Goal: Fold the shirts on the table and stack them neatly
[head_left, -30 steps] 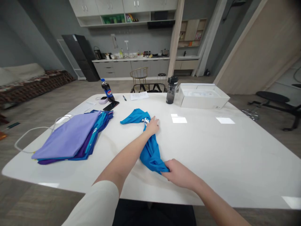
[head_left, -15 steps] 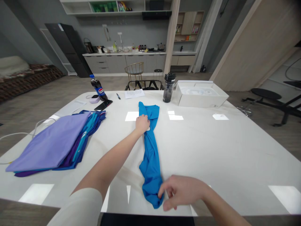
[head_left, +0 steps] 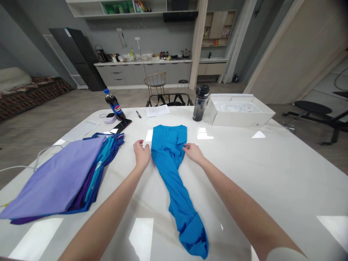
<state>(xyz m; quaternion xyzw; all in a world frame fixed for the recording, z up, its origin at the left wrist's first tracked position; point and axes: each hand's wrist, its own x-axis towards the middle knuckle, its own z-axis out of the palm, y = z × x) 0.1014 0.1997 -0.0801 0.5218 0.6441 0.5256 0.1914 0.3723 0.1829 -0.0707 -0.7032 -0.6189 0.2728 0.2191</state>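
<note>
A pair of blue pants (head_left: 174,177) lies lengthwise on the white table, its waistband at the far end and the bunched legs trailing toward me, slightly to the right. Just left of the upper part is my left hand (head_left: 142,154), fingers loosely curved and apart, holding nothing. On the opposite side, my right hand (head_left: 193,152) pinches the right edge of the pants below the waistband. Wrinkles run across the hip area, and the near leg ends are crumpled.
Folded clothes (head_left: 57,172), lavender on top, are stacked at the left beside a white cable (head_left: 20,168). Farther back are a phone (head_left: 121,126), a cola bottle (head_left: 114,106), a pen (head_left: 138,114), a paper (head_left: 157,110), a dark water bottle (head_left: 200,103) and a white box (head_left: 240,117).
The waist end has been spread wider and flatter. My left hand let go and shifted left; my right hand moved from the near leg end up to the right edge.
</note>
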